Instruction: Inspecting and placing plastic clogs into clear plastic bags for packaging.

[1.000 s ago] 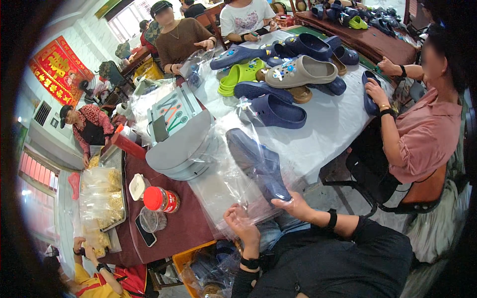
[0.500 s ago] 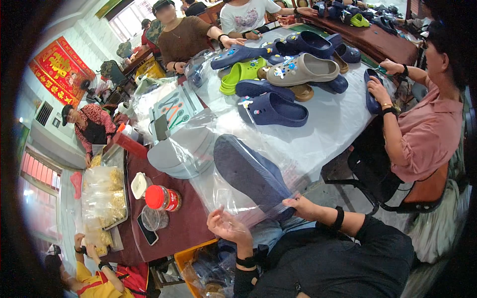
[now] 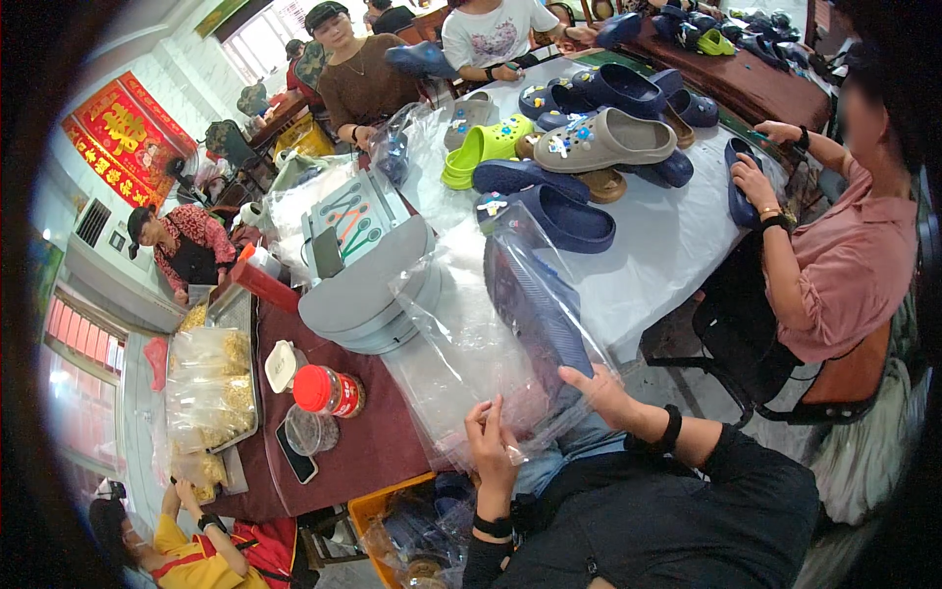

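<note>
In front of me my right hand (image 3: 603, 398) grips a navy clog (image 3: 545, 312) at its near end, thumb on the sole. A clear plastic bag (image 3: 461, 378) lies around or over the clog; I cannot tell how far the clog is inside. My left hand (image 3: 494, 447) pinches the bag's near edge, left of the clog. Beyond, a pile of clogs with small charms stands on white sheeting: a navy clog (image 3: 564, 216), a grey clog (image 3: 613, 140) and a lime green clog (image 3: 481, 152) among them.
Left of the bag stands a round grey machine (image 3: 368, 299) with a panel. A red-lidded jar (image 3: 329, 393), a white tub (image 3: 285, 365) and a phone (image 3: 296, 452) rest nearby. Below sits an orange crate (image 3: 363, 510) with bagged clogs. Co-workers sit around; one at right holds a navy clog (image 3: 741, 182).
My left hand has come inward and right, closing on the bag's edge. The clog has tilted more upright and shifted right. Across the table, a co-worker has lifted a navy clog.
</note>
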Demonstrator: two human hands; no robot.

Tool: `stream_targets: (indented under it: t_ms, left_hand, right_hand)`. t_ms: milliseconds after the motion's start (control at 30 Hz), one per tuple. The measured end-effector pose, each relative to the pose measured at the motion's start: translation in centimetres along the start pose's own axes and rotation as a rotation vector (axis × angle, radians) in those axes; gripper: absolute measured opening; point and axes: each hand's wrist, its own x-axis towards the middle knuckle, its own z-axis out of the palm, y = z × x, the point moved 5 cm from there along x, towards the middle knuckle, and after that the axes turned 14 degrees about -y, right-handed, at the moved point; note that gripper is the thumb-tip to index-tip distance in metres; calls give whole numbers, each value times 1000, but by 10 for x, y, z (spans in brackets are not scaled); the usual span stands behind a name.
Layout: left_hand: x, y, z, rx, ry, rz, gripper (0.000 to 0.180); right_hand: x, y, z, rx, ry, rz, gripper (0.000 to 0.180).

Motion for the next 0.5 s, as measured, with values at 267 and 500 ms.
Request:
stream_targets:
  t_ms: [267, 500]
  left_hand:
    - [0, 14, -2, 1, 4, 24, 32]
    - [0, -9, 23, -99, 46, -38, 14]
  right_hand:
    - [31, 8, -24, -190, 119, 156, 52]
    - [78, 10, -36, -708, 328, 8, 74]
